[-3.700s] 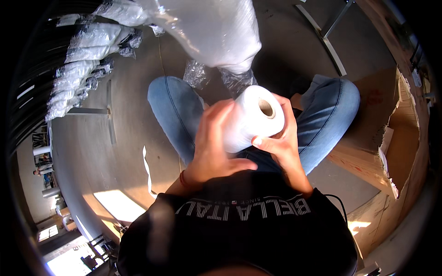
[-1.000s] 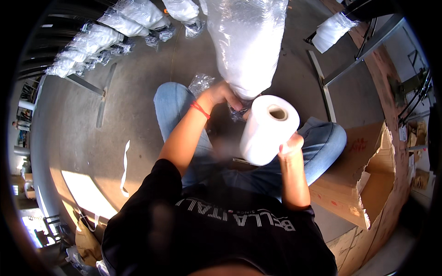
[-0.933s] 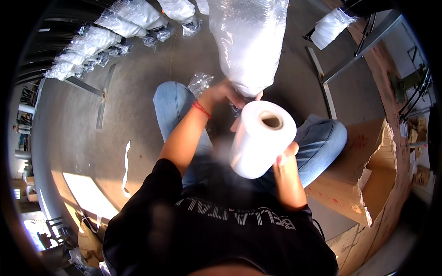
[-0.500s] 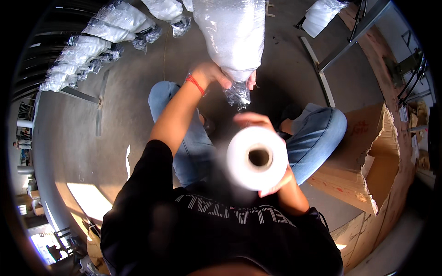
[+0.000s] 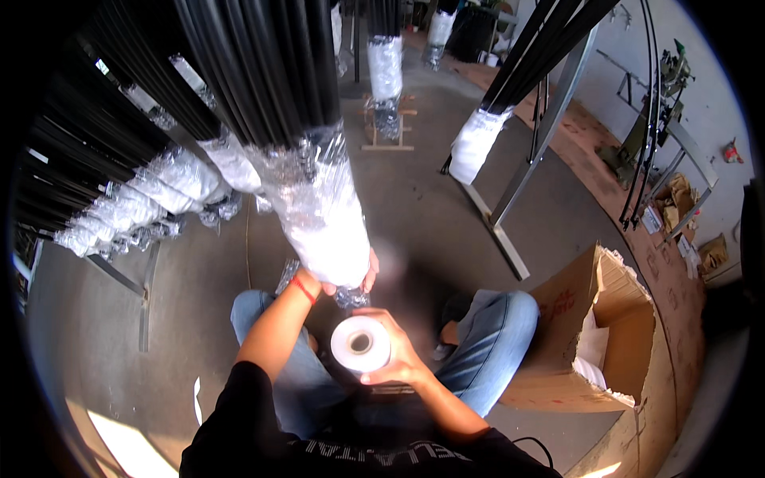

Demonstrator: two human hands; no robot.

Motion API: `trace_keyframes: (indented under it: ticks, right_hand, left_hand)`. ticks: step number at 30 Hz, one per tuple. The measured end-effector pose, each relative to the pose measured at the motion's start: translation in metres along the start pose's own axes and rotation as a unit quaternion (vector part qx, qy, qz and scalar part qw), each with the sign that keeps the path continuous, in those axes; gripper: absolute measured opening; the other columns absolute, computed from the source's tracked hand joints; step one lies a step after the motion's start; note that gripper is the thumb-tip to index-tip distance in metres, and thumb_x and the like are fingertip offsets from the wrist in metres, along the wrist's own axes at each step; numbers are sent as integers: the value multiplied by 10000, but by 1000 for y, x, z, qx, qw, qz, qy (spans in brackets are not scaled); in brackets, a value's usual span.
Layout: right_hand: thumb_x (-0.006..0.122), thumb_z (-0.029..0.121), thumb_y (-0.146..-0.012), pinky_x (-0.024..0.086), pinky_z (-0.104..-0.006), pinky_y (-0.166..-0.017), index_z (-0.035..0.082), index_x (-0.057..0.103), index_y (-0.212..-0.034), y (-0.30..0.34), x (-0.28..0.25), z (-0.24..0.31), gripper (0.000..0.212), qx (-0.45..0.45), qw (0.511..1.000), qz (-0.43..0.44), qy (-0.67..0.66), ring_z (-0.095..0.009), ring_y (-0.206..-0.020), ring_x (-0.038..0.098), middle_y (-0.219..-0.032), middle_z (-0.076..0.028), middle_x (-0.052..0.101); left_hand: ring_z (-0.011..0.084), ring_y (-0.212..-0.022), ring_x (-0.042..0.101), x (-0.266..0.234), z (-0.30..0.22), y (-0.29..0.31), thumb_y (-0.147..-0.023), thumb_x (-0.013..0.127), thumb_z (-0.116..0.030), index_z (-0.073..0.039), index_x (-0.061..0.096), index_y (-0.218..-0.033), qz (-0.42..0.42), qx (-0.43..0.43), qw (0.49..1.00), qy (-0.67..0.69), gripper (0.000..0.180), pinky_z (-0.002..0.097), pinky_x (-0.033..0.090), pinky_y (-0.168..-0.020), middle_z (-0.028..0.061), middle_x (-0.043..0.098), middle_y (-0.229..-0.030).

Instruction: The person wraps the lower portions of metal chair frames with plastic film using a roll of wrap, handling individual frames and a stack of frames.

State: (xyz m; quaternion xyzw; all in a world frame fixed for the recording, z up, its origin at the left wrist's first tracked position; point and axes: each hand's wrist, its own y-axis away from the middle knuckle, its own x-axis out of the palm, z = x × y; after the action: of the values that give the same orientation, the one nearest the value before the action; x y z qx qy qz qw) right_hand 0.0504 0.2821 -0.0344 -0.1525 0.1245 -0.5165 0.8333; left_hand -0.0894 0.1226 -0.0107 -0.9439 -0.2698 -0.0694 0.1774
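A thick bundle of long black rods hangs down before me. Its lower end is wrapped in white sheeting under clear plastic film. Around the tapered bottom of that wrap my left hand is closed, with fingertips showing on the far right side. Just below it, crumpled clear film bunches at the tip. My right hand grips a white roll of plastic film from the right, its hollow core facing up. The roll sits close beneath the bunched film; a film strand between them is hard to make out.
More wrapped rod bundles hang on the left, with others farther back. An open cardboard box with torn edges stands by my right knee. A metal frame leg rises beyond it. A small wooden frame lies on the floor ahead.
The view has tilted up, showing more of the black rods. My right hand and the roll have moved away from me, nearer the bundle's tip. My left hand stays on the wrapped end.
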Motion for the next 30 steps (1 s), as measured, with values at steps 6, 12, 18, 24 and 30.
trace_keyframes:
  ticks: [6,12,18,24,30]
  right_hand:
    - [778,352,-429,352,-345,-915,-17,452,-1177,-11,-43,38,896,19,993,-3,-120,-231,-1062,483,-1163,-129,482]
    - [778,286,-385,399,-285,-843,-19,478,-1116,-28,-135,57,847,-28,983,-136,-117,-179,-921,534,-985,-72,551]
    - [696,374,-541,399,-433,-939,-30,392,-1241,-61,-214,62,864,-115,941,-179,-264,-330,-1047,519,-1195,-224,477]
    - [615,457,-698,312,-532,-977,23,360,-1287,-118,-281,54,775,-227,820,-194,-489,-380,-1191,384,-1281,-272,378]
    - [612,407,-720,390,-514,-917,43,410,-1253,-158,-364,13,677,-266,790,-263,-487,-400,-1075,466,-1204,-280,446]
  left_hand:
    - [242,-961,552,-11,-7,11,-550,728,-59,22,568,-1028,-115,7,993,-30,510,355,400,-898,130,596,-981]
    - [203,-1148,416,-33,4,11,-694,663,-66,23,312,-1286,-317,-59,942,-95,694,322,297,-977,102,454,-1222]
    - [235,-1272,282,-72,17,-13,-732,555,-2,1,241,-1339,-398,-28,902,-165,683,338,244,-1023,135,305,-1365]
    - [224,-986,575,-96,27,-20,-754,588,-121,1,514,-1127,-358,-307,772,-426,399,313,445,-831,152,599,-1041]
    - [174,-945,576,-36,-8,-136,-828,575,-147,-6,533,-1053,-111,-162,868,-456,269,307,446,-833,106,612,-974]
